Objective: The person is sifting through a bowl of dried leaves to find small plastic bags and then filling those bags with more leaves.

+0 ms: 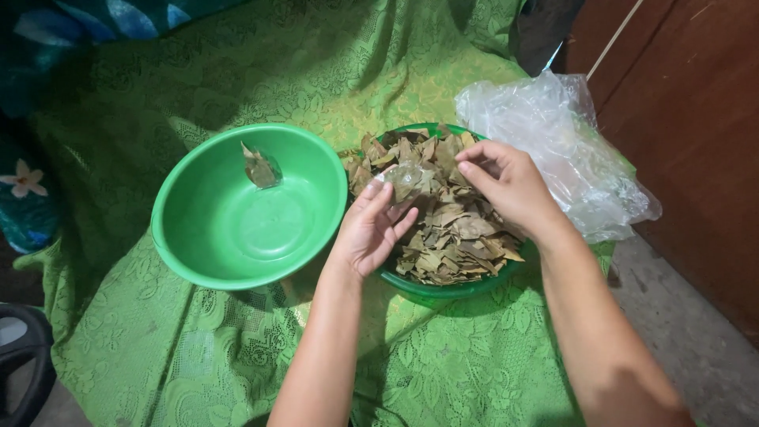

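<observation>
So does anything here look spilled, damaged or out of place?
Nothing looks spilled. One dried leaf lies alone in the empty green bowl; the rest stay heaped in the other bowl under both hands. The green cloth is rumpled.

Head camera looks steeply down, close over bowls (237, 213) (single view).

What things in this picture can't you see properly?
Head view only:
- Bowl of dry leaves: its rim is mostly hidden by the leaf pile and both hands.
- Left hand and right hand: what they pinch is too blurred to name.
- Plastic bag: its contents cannot be made out through the crumpled film.
- Dark round object: cut off by the left edge.
</observation>
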